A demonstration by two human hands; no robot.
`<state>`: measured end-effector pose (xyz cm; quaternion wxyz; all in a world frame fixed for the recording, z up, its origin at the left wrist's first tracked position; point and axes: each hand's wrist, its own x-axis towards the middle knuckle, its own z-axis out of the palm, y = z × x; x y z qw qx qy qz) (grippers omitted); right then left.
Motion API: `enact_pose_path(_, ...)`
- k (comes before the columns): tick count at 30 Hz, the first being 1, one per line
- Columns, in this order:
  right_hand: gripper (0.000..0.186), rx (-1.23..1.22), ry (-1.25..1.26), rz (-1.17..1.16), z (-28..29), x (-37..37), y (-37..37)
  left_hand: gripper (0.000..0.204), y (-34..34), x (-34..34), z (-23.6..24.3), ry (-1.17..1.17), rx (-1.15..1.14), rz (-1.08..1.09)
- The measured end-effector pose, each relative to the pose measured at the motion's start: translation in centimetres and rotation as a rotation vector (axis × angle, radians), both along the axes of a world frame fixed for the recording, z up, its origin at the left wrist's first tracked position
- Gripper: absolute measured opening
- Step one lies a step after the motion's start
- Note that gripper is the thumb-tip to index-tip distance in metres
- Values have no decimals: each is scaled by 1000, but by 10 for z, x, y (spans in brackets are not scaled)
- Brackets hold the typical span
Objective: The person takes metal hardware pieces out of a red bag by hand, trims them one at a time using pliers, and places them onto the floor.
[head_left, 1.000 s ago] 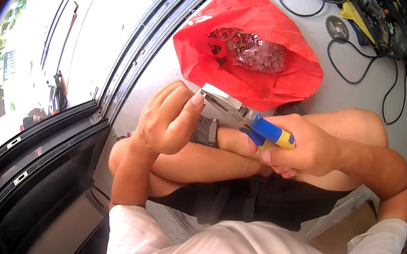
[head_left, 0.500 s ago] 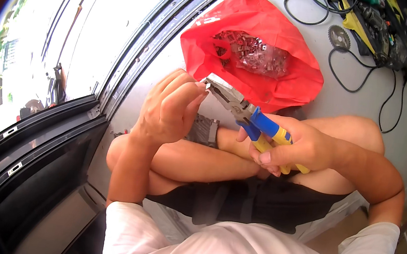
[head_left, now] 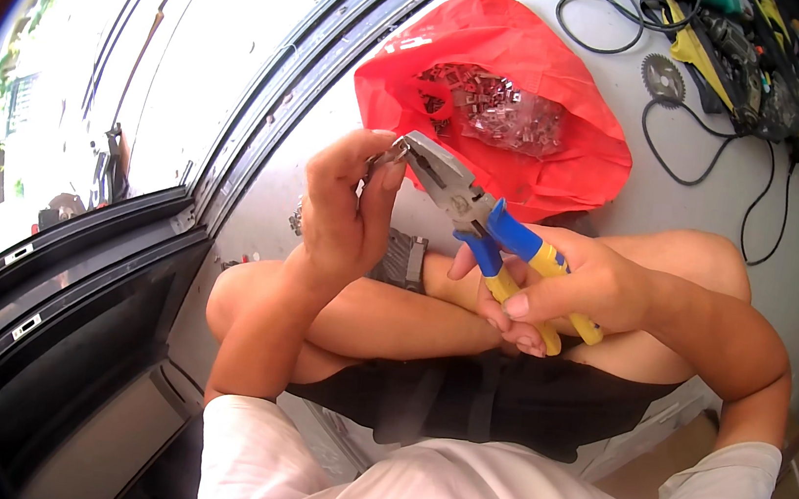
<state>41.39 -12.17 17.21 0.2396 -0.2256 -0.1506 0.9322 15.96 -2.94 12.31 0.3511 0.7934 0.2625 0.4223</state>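
Note:
My right hand (head_left: pixel 562 293) grips pliers (head_left: pixel 447 181) with blue and yellow handles, held at an angle with the jaws pointing up and left. The jaws meet a small metal piece (head_left: pixel 392 154) pinched between the thumb and fingers of my left hand (head_left: pixel 345 204). Above them lies an open red bag (head_left: pixel 570 141) with many small metal clips (head_left: pixel 486 97) inside, some in clear plastic. Below my hands are my crossed bare legs (head_left: pixel 381 321) and dark shorts (head_left: pixel 461 400). A grey patterned object (head_left: pixel 400 258), partly hidden, sits beside my left hand.
Power tools (head_left: pixel 735 71) with looping black cords and a circular saw blade (head_left: pixel 662 77) lie on the grey floor (head_left: pixel 701 200) at upper right. Dark metal frame rails (head_left: pixel 84 253) run along the bright opening at left, with thin rods and tools beyond.
My left hand has risen and turned, showing more of the pinched piece. The pliers' jaws have moved up, and the handles appear spread farther apart than a second ago.

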Motion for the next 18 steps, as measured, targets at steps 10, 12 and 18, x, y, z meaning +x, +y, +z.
enact_pose_path(10, 49, -78, 102, -8, -1, -1, -3, 33, -2, 7, -4, 6, 109, 82)
enact_pose_path(12, 48, -64, 88, -10, 1, -2, -4, 34, 0, 8, -3, 1, 113, 59)
enact_pose_path(18, 43, -49, 55, -19, -2, -3, -5, 36, -1, 11, -7, 15, 164, 84)
